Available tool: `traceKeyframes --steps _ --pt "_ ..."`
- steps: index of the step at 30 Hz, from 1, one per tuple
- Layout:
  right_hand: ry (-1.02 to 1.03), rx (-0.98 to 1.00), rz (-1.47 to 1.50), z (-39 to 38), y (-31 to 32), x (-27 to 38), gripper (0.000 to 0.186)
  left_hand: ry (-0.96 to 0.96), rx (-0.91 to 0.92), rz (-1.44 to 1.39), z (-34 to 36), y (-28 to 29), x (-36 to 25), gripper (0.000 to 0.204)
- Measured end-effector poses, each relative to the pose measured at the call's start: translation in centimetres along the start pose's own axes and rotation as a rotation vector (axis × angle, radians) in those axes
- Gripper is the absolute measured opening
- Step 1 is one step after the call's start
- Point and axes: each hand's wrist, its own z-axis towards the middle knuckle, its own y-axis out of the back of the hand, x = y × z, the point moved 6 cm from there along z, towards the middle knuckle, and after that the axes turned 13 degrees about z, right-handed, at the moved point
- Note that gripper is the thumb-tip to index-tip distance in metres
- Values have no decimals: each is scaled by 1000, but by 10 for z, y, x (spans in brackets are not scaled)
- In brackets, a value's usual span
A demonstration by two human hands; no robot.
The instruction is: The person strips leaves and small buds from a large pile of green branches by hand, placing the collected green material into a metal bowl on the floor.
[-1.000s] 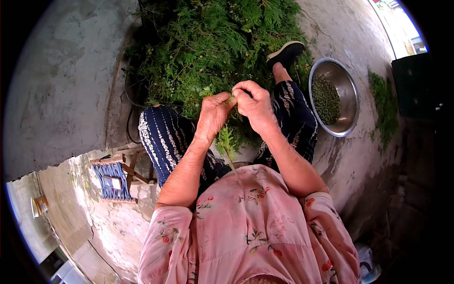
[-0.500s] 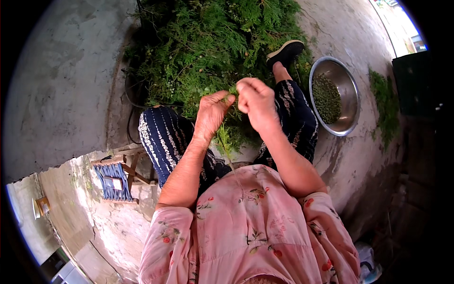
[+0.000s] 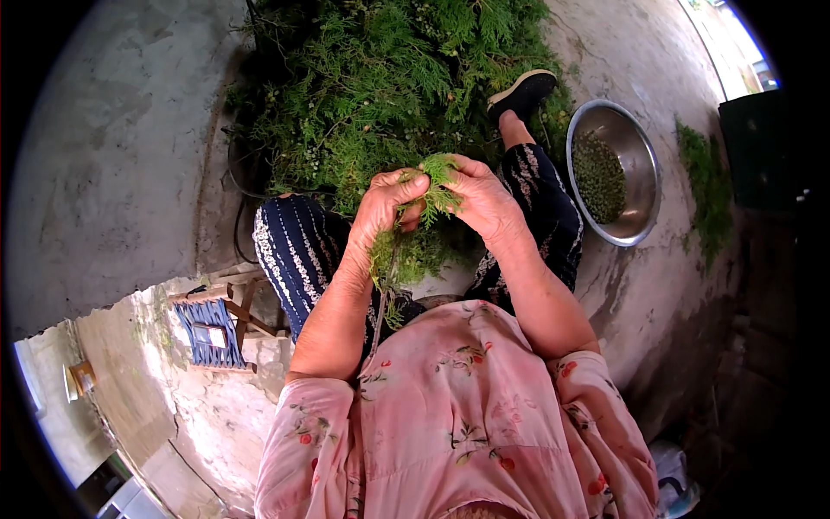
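Note:
Over my lap, my left hand point(image 3: 387, 206) pinches a green evergreen branch point(image 3: 439, 188) between thumb and fingers. Its bare stem and lower foliage hang down below that hand towards my shirt. From the other side, my right hand point(image 3: 488, 203) closes its thumb and fingers on the feathery tip. Whether a small cone lies between these fingertips is hidden. Just beyond both hands spreads a big heap of cut evergreen branches point(image 3: 372, 95), dotted with small pale cones. Right of my leg, a steel basin point(image 3: 641, 203) holds many small green cones point(image 3: 598, 177).
My outstretched leg ends in a black shoe point(image 3: 524, 93) beside the heap. A folding stool point(image 3: 210, 336) with a blue woven seat stands at the left, a flat object on it. A grey concrete slab point(image 3: 121, 164) fills the upper left. More greenery point(image 3: 705, 190) lies beyond the basin.
My right hand has opened out from a tight curl and turned, now gripping the branch tip. The branch has swung, its stem now hanging farther left. My left hand keeps its hold.

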Motion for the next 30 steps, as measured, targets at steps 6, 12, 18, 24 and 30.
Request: traceKeyframes --steps 6,12,18,24,30 --pt "106 -58 -52 -4 -4 -1 20 15 -56 110 3 3 2 30" --pt "282 -362 189 -10 14 7 14 -47 -158 57 6 6 5 29" --pt "438 -359 426 -38 72 78 13 -161 -129 -199 8 7 3 25" --pt "970 -375 319 -118 168 219 36 -263 -65 -304 6 1 -4 34" --pt "1007 -712 -253 -183 224 278 47 -286 -51 -419 7 1 -4 28"
